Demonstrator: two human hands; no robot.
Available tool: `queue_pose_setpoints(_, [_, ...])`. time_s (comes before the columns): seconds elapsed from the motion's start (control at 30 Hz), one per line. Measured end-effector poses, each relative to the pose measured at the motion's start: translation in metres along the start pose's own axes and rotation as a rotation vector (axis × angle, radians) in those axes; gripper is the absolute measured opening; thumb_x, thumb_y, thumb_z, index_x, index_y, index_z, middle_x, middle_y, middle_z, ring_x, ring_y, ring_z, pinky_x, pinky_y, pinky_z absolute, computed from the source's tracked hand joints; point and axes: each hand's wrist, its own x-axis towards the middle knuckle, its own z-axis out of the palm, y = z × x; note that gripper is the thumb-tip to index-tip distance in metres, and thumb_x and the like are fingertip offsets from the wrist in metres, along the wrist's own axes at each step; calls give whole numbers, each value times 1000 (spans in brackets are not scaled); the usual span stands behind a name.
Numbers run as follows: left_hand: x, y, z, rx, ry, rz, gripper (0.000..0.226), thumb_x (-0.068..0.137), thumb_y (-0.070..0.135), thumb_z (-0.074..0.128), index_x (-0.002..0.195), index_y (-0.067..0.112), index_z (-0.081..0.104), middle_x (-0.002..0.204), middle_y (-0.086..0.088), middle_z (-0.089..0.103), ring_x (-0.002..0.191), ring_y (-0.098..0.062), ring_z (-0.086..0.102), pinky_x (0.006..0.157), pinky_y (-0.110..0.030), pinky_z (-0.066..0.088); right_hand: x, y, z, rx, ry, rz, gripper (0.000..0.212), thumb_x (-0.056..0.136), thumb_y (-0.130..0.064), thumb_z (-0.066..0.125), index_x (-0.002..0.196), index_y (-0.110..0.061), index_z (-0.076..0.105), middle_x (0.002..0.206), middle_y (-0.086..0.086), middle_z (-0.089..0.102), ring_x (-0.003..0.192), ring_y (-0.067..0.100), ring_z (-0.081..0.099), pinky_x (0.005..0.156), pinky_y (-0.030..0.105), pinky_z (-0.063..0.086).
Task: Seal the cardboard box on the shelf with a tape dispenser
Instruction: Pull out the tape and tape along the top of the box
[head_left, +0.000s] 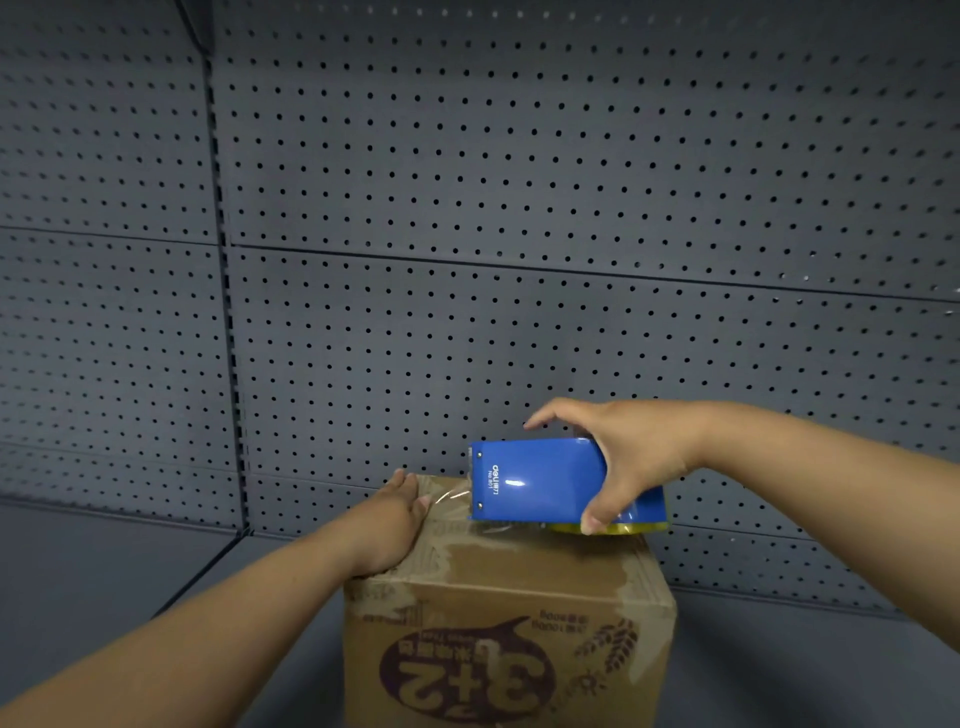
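A brown cardboard box (509, 613) with upside-down purple print stands on the grey shelf, low in the middle of the view. My right hand (623, 457) grips a blue tape dispenser (540, 480) just above the box's top at its far edge. The yellowish tape roll (623, 528) shows under the dispenser's right end. A strip of clear tape (457, 496) runs from the dispenser's left end down onto the box top. My left hand (395, 519) lies flat on the box's top left part, fingers pressing beside the tape.
The grey shelf floor (93, 561) spreads left and right of the box. A grey perforated back wall (519, 208) rises right behind the box, with a slotted upright post (228, 322) at the left.
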Motion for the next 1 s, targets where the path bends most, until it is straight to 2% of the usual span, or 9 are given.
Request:
queue_pose_setpoints(0.07, [1, -1, 1, 4, -4, -3, 56, 102, 30, 18, 151, 5, 4, 160, -10, -6, 149, -20, 0, 118, -28, 6, -5, 0, 3, -115, 93, -15, 80, 66, -42, 79, 127, -46, 28, 99, -13, 54, 83, 10, 55, 69, 29, 47])
queue_pose_setpoints(0.23, [6, -4, 1, 9, -2, -3, 57, 102, 32, 18, 151, 8, 5, 161, -9, -5, 149, -19, 2, 118, -28, 7, -10, 1, 21, -396, 276, -117, 75, 70, -51, 64, 135, -46, 25, 119, -14, 47, 97, 11, 53, 71, 30, 45])
queue_pose_setpoints(0.33, [5, -4, 0, 15, -4, -2, 56, 102, 32, 18, 151, 7, 5, 161, -9, -4, 149, -20, 2, 118, -27, 7, -7, 1, 27, -495, 309, -85, 87, 72, -63, 58, 143, -40, 14, 113, -9, 38, 86, 13, 50, 63, 28, 33])
queue_pose_setpoints(0.43, [5, -3, -1, 23, -8, 0, 56, 102, 31, 17, 151, 6, 5, 161, -10, -4, 149, -19, 2, 118, -27, 6, -7, 3, 25, -579, 251, -39, 114, 58, -79, 62, 145, -41, -3, 112, -7, 28, 79, 11, 39, 63, 29, 33])
queue_pose_setpoints(0.53, [5, -3, -1, 18, -6, 0, 56, 102, 31, 18, 151, 6, 6, 161, -9, -3, 149, -19, 2, 118, -27, 6, -3, 0, 25, -615, 219, -35, 124, 56, -69, 72, 142, -46, -16, 109, -6, 23, 76, 13, 42, 55, 26, 32])
queue_pose_setpoints(0.6, [6, -3, -1, 7, -5, -5, 56, 102, 31, 19, 151, 7, 6, 161, -8, -4, 149, -18, 1, 118, -27, 6, 0, -3, 27, -638, 244, -49, 118, 63, -58, 71, 143, -44, -14, 106, -5, 25, 76, 16, 47, 49, 25, 27])
queue_pose_setpoints(0.73, [4, -3, -1, 21, -10, 4, 56, 102, 31, 18, 151, 5, 4, 161, -9, -4, 149, -17, -2, 118, -26, 4, 2, -3, 23, -665, 316, -58, 98, 71, -45, 61, 148, -28, 5, 116, -2, 41, 98, 19, 48, 65, 27, 32])
queue_pose_setpoints(0.9, [5, -4, -1, 40, -14, 4, 57, 102, 31, 18, 150, 5, 4, 161, -9, -3, 149, -17, -2, 118, -27, 4, 9, -3, 26, -651, 313, -64, 101, 73, -50, 56, 148, -31, -8, 115, 3, 41, 81, 18, 43, 63, 30, 39])
queue_pose_setpoints(1.0, [5, -4, -2, 24, -19, 1, 57, 102, 32, 18, 150, 6, 4, 161, -8, -3, 149, -17, -2, 118, -27, 4, 11, -4, 27, -653, 288, -37, 109, 70, -61, 63, 146, -37, -13, 114, 0, 38, 80, 16, 39, 65, 29, 38])
